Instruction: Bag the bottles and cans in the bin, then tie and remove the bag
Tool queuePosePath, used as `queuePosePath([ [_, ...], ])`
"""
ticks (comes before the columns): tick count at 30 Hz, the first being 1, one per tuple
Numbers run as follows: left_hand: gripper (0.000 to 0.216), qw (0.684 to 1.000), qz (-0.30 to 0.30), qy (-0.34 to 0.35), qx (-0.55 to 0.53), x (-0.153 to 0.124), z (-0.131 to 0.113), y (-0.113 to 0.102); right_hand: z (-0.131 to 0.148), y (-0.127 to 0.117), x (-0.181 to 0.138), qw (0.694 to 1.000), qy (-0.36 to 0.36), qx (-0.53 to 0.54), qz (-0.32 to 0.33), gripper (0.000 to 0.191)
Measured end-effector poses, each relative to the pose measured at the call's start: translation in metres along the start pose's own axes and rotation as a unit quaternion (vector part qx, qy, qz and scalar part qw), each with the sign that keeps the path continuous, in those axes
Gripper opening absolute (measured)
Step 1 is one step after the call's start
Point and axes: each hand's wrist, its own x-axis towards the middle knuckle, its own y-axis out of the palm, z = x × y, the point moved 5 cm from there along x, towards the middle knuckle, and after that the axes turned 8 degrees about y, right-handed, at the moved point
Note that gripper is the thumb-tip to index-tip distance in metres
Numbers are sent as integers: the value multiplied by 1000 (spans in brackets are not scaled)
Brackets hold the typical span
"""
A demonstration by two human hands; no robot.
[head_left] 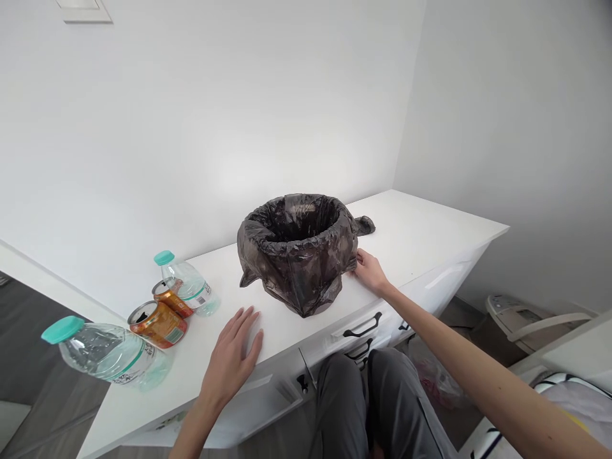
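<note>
Long white flat-topped cabinet counter [421, 236] runs from 7 o'clock up to 2 o'clock of the view, w/ black drawer handles [362, 326] on its front edge at abt 6 o'clock. White wall behind it fills the top half.

Next in size: small round bin lined w/ a crinkled black plastic bag [299, 252], upright at the centre of the frame, mouth open, bag folded over the rim and hanging down the sides; a loose bag corner sticks out at its 2 o'clock, another at its 8 o'clock.

Person's grey-trousered legs [377, 408] at 6 o'clock, below the counter edge.

Right hand [369, 270] at the bin's 3–4 o'clock, fingers spread, tips touching the bag's side; not gripping anything, palm down near the counter. Left hand [234, 357] at the bin's 7 o'clock, well apart from it, flat on the counter, fingers loose and extended, holding nothing.

Large clear plastic water bottle w/ teal cap [112, 354] lies on its side at 8 o'clock, near the counter's end. Smaller clear plastic bottle w/ teal cap [189, 284] lies tilted at abt 9 o'clock of the bin. Two orange metal drink cans sit between the bottles: the nearer can [160, 323] lies on its side, open top facing left; the 2nd can [169, 297] is just behind, touching the small bottle. Nearer can is closest to the left hand, just beside but apart.
</note>
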Motion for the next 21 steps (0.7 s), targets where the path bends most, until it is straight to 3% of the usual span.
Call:
queuePosePath([
  [4,42,995,-92,-13,19,9,6,-37,-3,0,0,1000,-5,2,-1,18],
  [10,57,954,-248,-97,140,57,28,-141,-2,2,-3,1000,-6,4,3,16],
  [13,68,951,-211,-139,178,81,42,-168,-2,2,-3,1000,-8,-5,3,16],
  [17,69,963,-77,-183,184,99,53,-170,-5,3,0,1000,-9,-9,5,18],
  [21,58,969,-66,-199,132,99,38,-170,-2,4,0,1000,-11,1,10,19],
])
